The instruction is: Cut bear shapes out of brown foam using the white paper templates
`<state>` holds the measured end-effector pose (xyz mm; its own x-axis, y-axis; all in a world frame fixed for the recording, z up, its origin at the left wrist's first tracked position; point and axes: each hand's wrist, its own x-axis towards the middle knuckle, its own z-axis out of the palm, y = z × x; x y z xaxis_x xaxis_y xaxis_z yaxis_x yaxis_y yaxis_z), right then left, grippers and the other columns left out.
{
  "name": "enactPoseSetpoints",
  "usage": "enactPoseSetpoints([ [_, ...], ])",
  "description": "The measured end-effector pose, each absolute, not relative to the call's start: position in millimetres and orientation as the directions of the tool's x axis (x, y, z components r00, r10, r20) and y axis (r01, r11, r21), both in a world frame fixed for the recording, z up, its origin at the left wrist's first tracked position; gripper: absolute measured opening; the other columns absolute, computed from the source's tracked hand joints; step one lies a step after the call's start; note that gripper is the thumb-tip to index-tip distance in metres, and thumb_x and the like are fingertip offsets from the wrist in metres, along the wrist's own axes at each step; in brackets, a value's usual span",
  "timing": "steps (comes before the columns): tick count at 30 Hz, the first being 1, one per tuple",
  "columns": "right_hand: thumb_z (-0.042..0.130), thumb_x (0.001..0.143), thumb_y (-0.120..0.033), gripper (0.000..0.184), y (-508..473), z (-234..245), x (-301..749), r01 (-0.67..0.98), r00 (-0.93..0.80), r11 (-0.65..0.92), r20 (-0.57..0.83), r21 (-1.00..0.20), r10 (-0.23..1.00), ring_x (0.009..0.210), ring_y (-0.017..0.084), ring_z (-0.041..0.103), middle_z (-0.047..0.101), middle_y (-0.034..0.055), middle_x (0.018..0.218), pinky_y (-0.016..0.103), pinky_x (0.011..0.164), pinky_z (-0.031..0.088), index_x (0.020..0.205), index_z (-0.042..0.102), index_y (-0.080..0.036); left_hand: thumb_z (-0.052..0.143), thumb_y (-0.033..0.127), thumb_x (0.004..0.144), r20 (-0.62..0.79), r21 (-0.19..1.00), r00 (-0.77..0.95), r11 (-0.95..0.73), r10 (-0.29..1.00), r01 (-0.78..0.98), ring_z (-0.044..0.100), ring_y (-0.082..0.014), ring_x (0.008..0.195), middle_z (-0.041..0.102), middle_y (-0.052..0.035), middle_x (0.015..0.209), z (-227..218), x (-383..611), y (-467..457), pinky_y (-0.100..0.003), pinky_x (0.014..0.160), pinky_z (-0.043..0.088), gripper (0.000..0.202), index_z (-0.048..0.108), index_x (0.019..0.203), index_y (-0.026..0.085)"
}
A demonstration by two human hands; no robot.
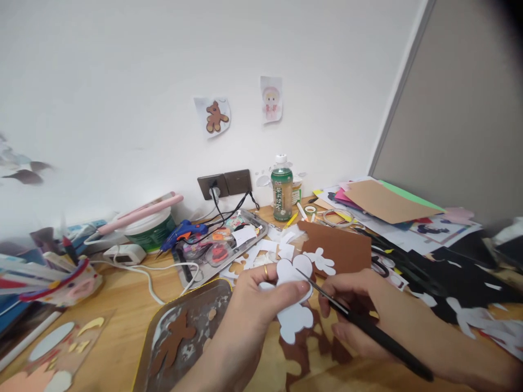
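Observation:
My left hand (255, 305) pinches a white paper cut-out (292, 296) with rounded lobes, held above the wooden desk (122, 305). A ring shows on one finger. My right hand (368, 313) grips black scissors (351, 313), whose thin blades reach up-left onto the cut-out's edge. Below the cut-out lies a brown sheet with shapes cut out of it (310, 348). A brown card (341, 247) with a small white hand-shaped piece (321, 260) on it lies just behind.
A metal tray (180, 332) holding a brown bear shape sits at lower left. Behind are a tray of stickers (223, 242), a blue glue gun (183, 231), a green bottle (281, 190), wall sockets with cables, a white tub, stacked coloured papers (384, 201) and black paper (457, 277) at right.

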<state>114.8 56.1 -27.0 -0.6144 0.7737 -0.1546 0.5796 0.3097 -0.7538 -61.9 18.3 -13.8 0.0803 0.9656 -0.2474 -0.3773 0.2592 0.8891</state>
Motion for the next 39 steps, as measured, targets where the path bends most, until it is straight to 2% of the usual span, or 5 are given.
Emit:
enactPoseSetpoints([
  [8, 0.057, 0.065, -0.016, 0.010, 56, -31, 113, 0.467, -0.651, 0.286, -0.107, -0.837, 0.751, 0.054, 0.011, 0.053, 0.062, -0.0062, 0.062, 0.018, 0.045, 0.038, 0.072, 0.059, -0.022, 0.073, 0.017, 0.063, -0.240, 0.897, 0.095, 0.258, 0.966, -0.359, 0.051, -0.0053, 0.043, 0.064, 0.0014, 0.051, -13, -63, 19, -0.014, 0.043, 0.037, 0.007, 0.068, 0.060, 0.013],
  [18, 0.053, 0.064, -0.014, 0.014, 54, -25, 113, 0.537, -0.635, 0.335, -0.109, -0.774, 0.765, 0.053, 0.010, 0.050, 0.062, -0.0066, 0.062, 0.017, 0.044, 0.036, 0.073, 0.061, -0.022, 0.071, 0.018, 0.064, -0.253, 0.911, 0.110, 0.275, 0.961, -0.307, 0.050, -0.0056, 0.043, 0.064, 0.0007, 0.052, -13, -65, 19, -0.014, 0.042, 0.036, 0.007, 0.069, 0.060, 0.013],
  [25, 0.053, 0.066, -0.018, 0.008, 54, -28, 115, 0.567, -0.622, 0.354, -0.104, -0.743, 0.776, 0.051, 0.010, 0.052, 0.062, -0.0055, 0.061, 0.019, 0.043, 0.034, 0.071, 0.059, -0.021, 0.071, 0.021, 0.065, -0.261, 0.911, 0.115, 0.283, 0.959, -0.300, 0.051, -0.0057, 0.045, 0.064, 0.0004, 0.053, -14, -64, 18, -0.015, 0.045, 0.037, 0.009, 0.069, 0.061, 0.013],
  [33, 0.057, 0.061, -0.008, 0.016, 55, -34, 113, 0.388, -0.631, 0.241, -0.066, -0.889, 0.773, 0.051, 0.008, 0.049, 0.061, -0.0078, 0.060, 0.014, 0.043, 0.036, 0.072, 0.060, -0.020, 0.073, 0.024, 0.062, -0.292, 0.889, 0.087, 0.304, 0.953, -0.343, 0.053, -0.0081, 0.046, 0.065, -0.0024, 0.054, -10, -59, 18, -0.018, 0.048, 0.041, 0.015, 0.067, 0.060, 0.011],
  [39, 0.053, 0.058, -0.001, 0.027, 56, -23, 106, 0.333, -0.676, 0.084, -0.176, -0.939, 0.715, 0.052, 0.008, 0.050, 0.058, -0.0062, 0.059, 0.015, 0.045, 0.036, 0.079, 0.062, -0.015, 0.076, 0.030, 0.058, -0.356, 0.848, 0.160, 0.390, 0.921, -0.359, 0.055, -0.0110, 0.046, 0.066, -0.0044, 0.053, -15, -58, 18, -0.021, 0.048, 0.043, 0.022, 0.068, 0.058, 0.011],
])
